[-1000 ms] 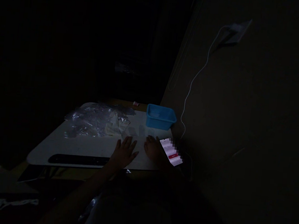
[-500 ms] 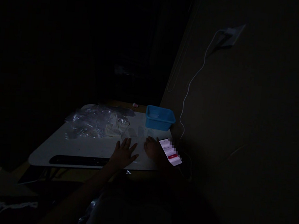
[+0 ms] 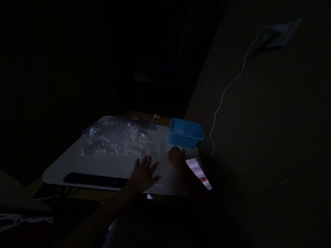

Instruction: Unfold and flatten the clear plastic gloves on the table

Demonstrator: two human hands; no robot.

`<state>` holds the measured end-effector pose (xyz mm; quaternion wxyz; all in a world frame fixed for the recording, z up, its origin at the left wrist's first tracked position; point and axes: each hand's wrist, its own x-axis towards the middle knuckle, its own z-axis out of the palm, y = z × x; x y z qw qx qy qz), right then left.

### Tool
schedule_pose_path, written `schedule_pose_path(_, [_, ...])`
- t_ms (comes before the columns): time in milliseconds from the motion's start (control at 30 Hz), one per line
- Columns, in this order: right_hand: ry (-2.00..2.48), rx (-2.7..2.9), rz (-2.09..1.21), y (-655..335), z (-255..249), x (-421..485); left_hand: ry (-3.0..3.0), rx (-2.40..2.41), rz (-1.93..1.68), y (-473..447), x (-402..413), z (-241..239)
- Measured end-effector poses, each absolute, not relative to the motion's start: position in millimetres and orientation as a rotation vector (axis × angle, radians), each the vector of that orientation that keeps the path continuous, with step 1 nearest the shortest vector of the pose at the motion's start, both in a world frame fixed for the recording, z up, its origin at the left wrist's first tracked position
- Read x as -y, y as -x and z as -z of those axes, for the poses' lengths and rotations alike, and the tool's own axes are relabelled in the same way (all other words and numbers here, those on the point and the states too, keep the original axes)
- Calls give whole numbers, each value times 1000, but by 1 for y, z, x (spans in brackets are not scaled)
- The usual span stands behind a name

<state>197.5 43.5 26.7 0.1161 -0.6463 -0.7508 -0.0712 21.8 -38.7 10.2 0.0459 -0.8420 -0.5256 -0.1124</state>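
Observation:
The room is very dark. My left hand (image 3: 143,175) lies near the front edge of a white table (image 3: 99,166), fingers spread, with nothing in it. Farther forward and to the right, my right hand (image 3: 176,157) is just in front of a blue plastic basin (image 3: 185,140); its fingers look apart and I see nothing held. A lit phone (image 3: 199,174) is beside my right wrist, partly covered by the forearm. Crumpled clear plastic (image 3: 108,136) lies left of the hands, with a pale cloth-like piece (image 3: 132,146) at its right side.
A white cable (image 3: 223,94) runs down the right wall from a socket (image 3: 284,32). A dark slot (image 3: 95,180) runs along the table's front edge. Behind the table is a small pink-and-white object (image 3: 157,116). The left side is too dark to make out.
My right hand has moved forward, closer to the blue basin, and its forearm covers more of the phone. My left hand stays spread. The whole scene has shifted rightward in view.

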Motion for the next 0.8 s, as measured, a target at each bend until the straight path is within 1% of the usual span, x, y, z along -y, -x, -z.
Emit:
schedule_pose_path(233, [1911,2177,179,-212,-38,-41,2555,1577,389,-21,38,-7])
schedule_pose_path(400, [1804,2332,154,-221,-42,-1,2556,1566,389,-21,38,-7])
schedule_pose_path(533, [1636,2427,100,-225,-30,37,2577,1590,367,-21,39,-11])
schedule_pose_path(667, [1701,2178,23,-233,-11,63,2591,1625,335,-23,40,-14])
schedule_pose_path(800, [1762,1818,-182,-249,2,72,2588,1638,269,-20,38,-15])
